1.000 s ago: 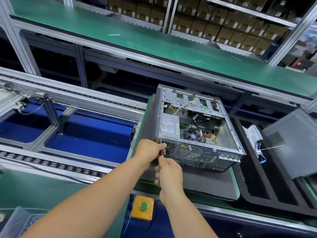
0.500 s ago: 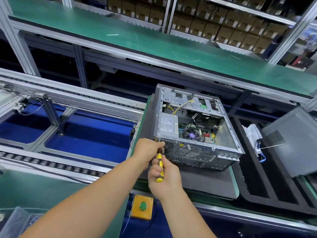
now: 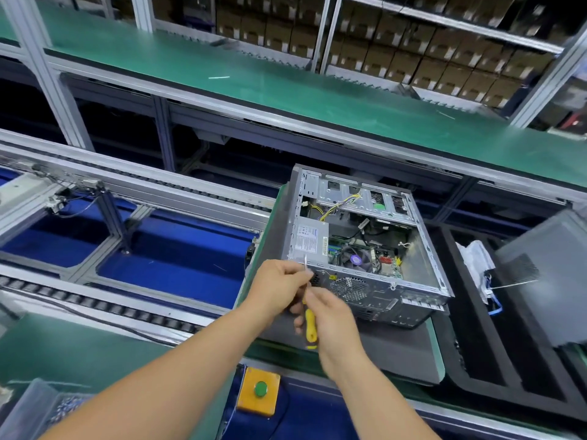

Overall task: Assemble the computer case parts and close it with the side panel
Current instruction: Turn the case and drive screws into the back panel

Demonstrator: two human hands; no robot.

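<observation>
Green conveyor shelving (image 3: pixel 286 90) runs across behind the line, with stacked cardboard boxes (image 3: pixel 413 58) on racks beyond it and blue-floored roller bays (image 3: pixel 178 249) to my left. On the desk, a dark grey mat (image 3: pixel 397 347) carries the computer case (image 3: pixel 359 242), lying on its side with the open side up, so I look down onto the power supply (image 3: pixel 309 238), the fan (image 3: pixel 357 260) and the yellow wiring (image 3: pixel 333 206) inside. Its perforated rear wall faces me.

My left hand (image 3: pixel 276 287) is at the near left corner of the case, fingers curled in a pinching grip around something small and pale; motion blur keeps me from telling what it is. My right hand (image 3: pixel 330 315) sits just beside and below the left, touching it, its grip wrapped around a yellow screwdriver (image 3: pixel 309 323) whose handle points down toward me and whose shaft rises toward my left fingers.

To the right, the side panel (image 3: pixel 546 281) leans tilted in a black foam tray (image 3: pixel 476 360), well apart from the case, with a white bag (image 3: pixel 476 262) and a blue cable (image 3: pixel 495 308) tucked beside it. An orange box with a green button (image 3: pixel 260 390) is fixed on the front edge below my wrists. At bottom left a clear bin (image 3: pixel 38 411) holds small parts, too blurred to name.
</observation>
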